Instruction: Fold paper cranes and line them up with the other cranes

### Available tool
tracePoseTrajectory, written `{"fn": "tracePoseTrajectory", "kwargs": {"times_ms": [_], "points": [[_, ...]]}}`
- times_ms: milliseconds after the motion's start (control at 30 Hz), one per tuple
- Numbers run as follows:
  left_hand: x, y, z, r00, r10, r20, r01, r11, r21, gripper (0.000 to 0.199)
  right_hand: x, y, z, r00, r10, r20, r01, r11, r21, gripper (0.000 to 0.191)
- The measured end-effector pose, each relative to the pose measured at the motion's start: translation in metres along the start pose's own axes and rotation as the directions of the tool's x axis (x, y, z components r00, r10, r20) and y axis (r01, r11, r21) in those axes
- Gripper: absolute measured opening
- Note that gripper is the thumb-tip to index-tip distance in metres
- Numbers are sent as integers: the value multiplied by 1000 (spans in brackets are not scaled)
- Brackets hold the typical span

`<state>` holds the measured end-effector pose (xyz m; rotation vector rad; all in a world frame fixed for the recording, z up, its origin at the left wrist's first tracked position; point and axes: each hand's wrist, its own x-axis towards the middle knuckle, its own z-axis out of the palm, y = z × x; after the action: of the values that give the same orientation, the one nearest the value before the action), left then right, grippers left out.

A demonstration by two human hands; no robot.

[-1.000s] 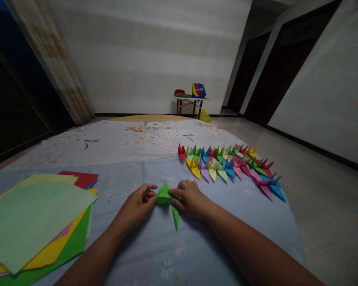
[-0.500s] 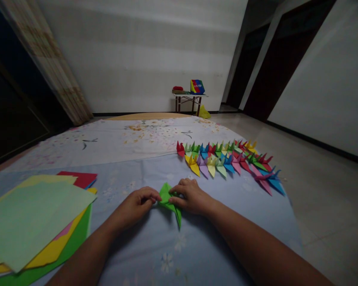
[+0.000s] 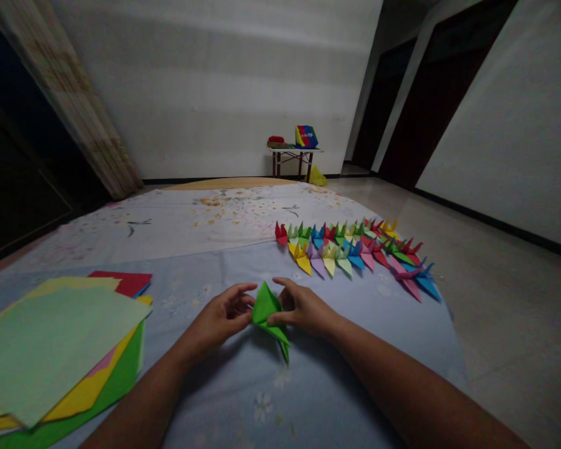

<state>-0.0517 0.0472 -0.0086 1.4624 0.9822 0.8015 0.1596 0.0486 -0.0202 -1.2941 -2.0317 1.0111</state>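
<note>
Under your bright-green, pointed piece of folded paper (image 3: 266, 307) spreads a large tan, round-edged table (image 3: 229, 183), with a pale-blue floral cloth (image 3: 234, 399) directly below that piece and a white floral cloth (image 3: 182, 218) beyond it. Well past the green piece stands a small white-topped table with dark legs (image 3: 295, 150). To its left lies a fanned stack of flat coloured paper sheets (image 3: 70, 343), pale green uppermost. Beyond it to the right, many-coloured folded-paper cranes (image 3: 354, 254) stand in rows. Your left hand (image 3: 227, 315) is at its left edge, fingers curled; whether they pinch it cannot be told. Your right hand (image 3: 306, 308) clasps its right side, thumb over the near face, fingers behind, index finger raised clear. The piece sits between your hands, long axis running toward you and slightly right, broad peak pointing away, narrow tail pointing back at you.
</note>
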Motion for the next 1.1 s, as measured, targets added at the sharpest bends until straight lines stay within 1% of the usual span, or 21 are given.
{"fn": "tracePoseTrajectory", "kwargs": {"times_ms": [100, 233, 333, 433, 500, 600, 667, 767, 867, 1000, 1100], "points": [[-1, 4, 3, 999, -39, -4, 39, 999, -17, 46, 3, 1, 0, 999, -2, -44, 5, 998, 58, 79], [-2, 10, 7, 998, -45, -50, 48, 997, 67, 40, 6, 0, 1, 989, -61, -135, 58, 998, -23, 76], [-1, 7, 9, 999, -33, -40, 38, 992, 117, 39, 7, 0, 2, 981, -125, -146, 113, 990, -88, 76], [1, -1, 8, 997, 7, -75, 6, 985, 170, 32, 6, 0, 0, 975, -171, -138, 162, 984, -78, 78], [2, -4, 6, 991, 23, -131, 1, 984, 180, 29, 5, 1, -4, 974, -166, -154, 162, 986, -35, 74], [2, -4, 5, 982, 10, -191, 15, 991, 129, 29, 4, 2, -10, 981, -95, -167, 106, 993, 57, 67], [2, -1, 6, 977, -11, -215, 31, 996, 89, 30, 4, 3, -14, 989, -59, -133, 79, 985, 151, 67], [2, 4, 7, 971, -29, -237, 44, 997, 62, 31, 5, 5, -16, 996, -55, -75, 74, 957, 280, 62], [2, 6, 7, 962, -44, -269, 60, 997, 51, 32, 8, 9, -14, 996, -31, -83, 58, 937, 344, 56], [3, 5, 6, 951, -51, -306, 71, 996, 54, 33, 11, 17, -7, 998, 26, -56, 4, 884, 468, 64], [3, 7, 9, 957, -51, -286, 72, 995, 65, 34, 13, 18, -1, 998, 38, -49, -7, 850, 527, 68]]}}
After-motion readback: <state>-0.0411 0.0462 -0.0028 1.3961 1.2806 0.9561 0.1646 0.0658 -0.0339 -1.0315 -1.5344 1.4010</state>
